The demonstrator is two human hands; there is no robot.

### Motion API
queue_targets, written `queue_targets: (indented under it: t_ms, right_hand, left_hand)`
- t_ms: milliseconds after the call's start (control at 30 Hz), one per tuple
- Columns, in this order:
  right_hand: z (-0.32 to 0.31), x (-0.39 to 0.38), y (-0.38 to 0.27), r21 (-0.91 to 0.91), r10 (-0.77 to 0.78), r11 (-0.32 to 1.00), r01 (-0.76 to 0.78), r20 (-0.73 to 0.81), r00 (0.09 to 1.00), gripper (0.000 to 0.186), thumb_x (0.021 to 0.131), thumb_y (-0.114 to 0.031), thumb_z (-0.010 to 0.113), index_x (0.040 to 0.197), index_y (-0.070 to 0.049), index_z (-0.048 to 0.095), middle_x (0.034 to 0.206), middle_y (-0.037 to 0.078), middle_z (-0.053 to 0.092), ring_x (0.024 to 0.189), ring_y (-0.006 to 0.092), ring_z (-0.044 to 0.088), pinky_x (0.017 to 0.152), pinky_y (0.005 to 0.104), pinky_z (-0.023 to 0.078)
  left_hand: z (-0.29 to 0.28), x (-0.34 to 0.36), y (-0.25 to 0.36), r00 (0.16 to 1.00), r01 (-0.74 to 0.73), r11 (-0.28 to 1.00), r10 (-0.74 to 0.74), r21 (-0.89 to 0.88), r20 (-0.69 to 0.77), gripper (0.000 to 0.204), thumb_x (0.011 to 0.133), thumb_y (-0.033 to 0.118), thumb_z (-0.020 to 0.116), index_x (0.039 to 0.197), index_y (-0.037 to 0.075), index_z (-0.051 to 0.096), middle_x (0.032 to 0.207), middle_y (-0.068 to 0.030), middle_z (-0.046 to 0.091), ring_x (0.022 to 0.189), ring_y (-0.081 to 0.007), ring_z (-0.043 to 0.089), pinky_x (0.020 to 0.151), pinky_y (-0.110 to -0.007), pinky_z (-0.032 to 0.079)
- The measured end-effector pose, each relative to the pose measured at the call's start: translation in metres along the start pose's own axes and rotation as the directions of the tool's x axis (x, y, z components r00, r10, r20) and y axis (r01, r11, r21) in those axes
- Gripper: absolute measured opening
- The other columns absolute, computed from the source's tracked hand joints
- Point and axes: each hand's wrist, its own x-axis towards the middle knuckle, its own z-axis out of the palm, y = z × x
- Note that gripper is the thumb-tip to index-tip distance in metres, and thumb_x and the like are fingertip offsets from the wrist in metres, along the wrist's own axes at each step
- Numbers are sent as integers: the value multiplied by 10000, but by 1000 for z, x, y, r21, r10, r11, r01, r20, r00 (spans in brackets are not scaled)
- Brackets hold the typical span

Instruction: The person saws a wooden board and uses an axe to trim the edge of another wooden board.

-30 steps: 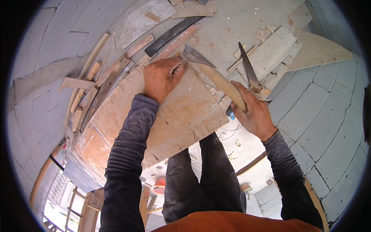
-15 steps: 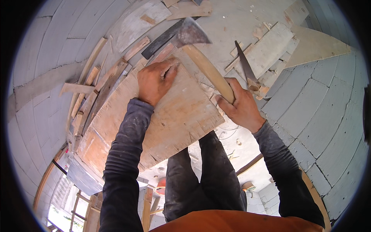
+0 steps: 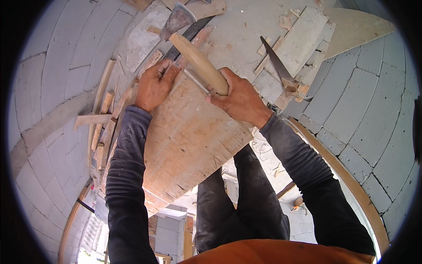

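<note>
My right hand [image 3: 235,94] is wrapped round the pale wooden handle of a hatchet [image 3: 195,59], whose dark, mottled head [image 3: 178,21] is raised at the upper left above my left hand. My left hand [image 3: 156,83] is closed at the top corner of a worn, splintered plywood board [image 3: 193,145], fingers curled at its edge; whether it also pinches something small is hard to tell. The board is tilted in front of my legs.
A handsaw [image 3: 279,66] lies to the right among offcuts [image 3: 303,35]. Timber strips [image 3: 101,105] are piled along the left block wall [image 3: 52,88]. Another block wall [image 3: 369,119] stands at the right, with a triangular sheet [image 3: 356,31] at its top.
The hatchet and my right hand have moved up and to the left. My left hand and the board's top corner have also shifted left, and the whole view has moved slightly.
</note>
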Motion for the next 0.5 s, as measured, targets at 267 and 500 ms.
queue_targets:
  t_ms: [267, 500]
  right_hand:
    - [0, -1, -1, 55, 73, 996, -75, 37, 997, 518, 879, -268, 853, 1255, -20, 597, 1056, 197, 729, 965, 288, 724, 875, 386, 545]
    - [7, -1, 12, 199, -21, 980, 24, -20, 1000, 541, 856, -293, 831, 1252, 6, 615, 1046, 246, 734, 983, 388, 728, 869, 431, 552]
  left_hand:
    - [-5, 24, 14, 901, 327, 942, -335, 75, 276, 991, 812, 719, 737, 1230, -172, 615, 1142, -254, 683, 1082, -349, 661, 938, -384, 520]
    - [-1, 31, 0, 883, 256, 951, -304, 176, 359, 680, 896, 647, 637, 1286, 93, 690, 1196, -246, 621, 1150, -376, 599, 998, -415, 474]
